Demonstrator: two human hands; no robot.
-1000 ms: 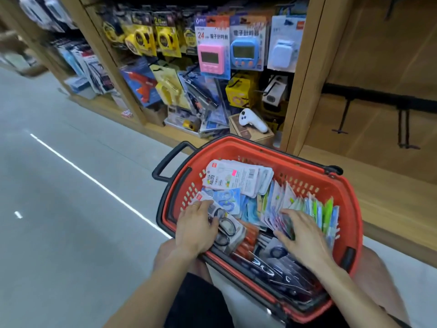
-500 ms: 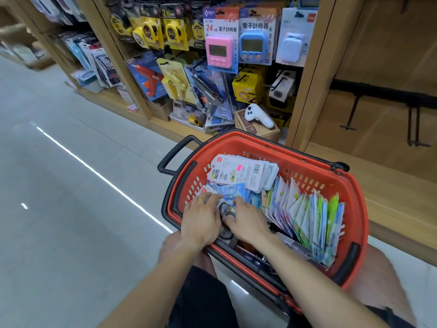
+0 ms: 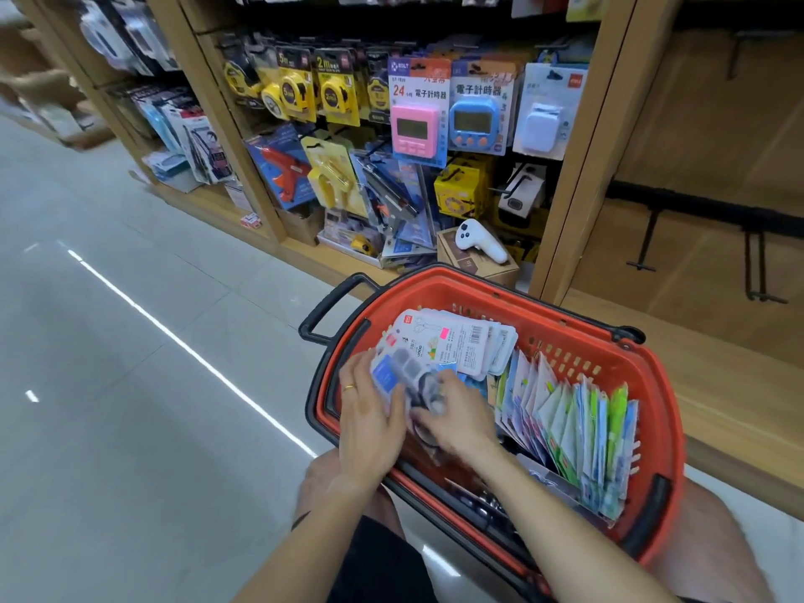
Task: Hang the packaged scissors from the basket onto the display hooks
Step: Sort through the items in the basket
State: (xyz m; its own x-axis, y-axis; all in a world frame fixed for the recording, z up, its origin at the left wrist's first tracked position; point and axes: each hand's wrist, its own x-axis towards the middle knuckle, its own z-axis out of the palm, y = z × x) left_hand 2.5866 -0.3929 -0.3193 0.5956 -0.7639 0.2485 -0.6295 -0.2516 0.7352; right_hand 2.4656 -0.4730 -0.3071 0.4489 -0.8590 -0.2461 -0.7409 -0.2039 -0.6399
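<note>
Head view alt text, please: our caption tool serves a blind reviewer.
Both hands, left hand and right hand, grip a stack of packaged scissors over a red basket full of more packs. Behind stand wooden shelves with tape measures and timers; empty display hooks hang at right.

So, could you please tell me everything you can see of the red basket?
The red basket looks like plastic, oval, with slotted walls and black handles folded down along the rim. It rests on the person's lap, tilted toward the shelf. It holds packaged scissors, some flat and some standing on edge. The left hand and right hand reach inside, both gripping a blurred pack.
</note>
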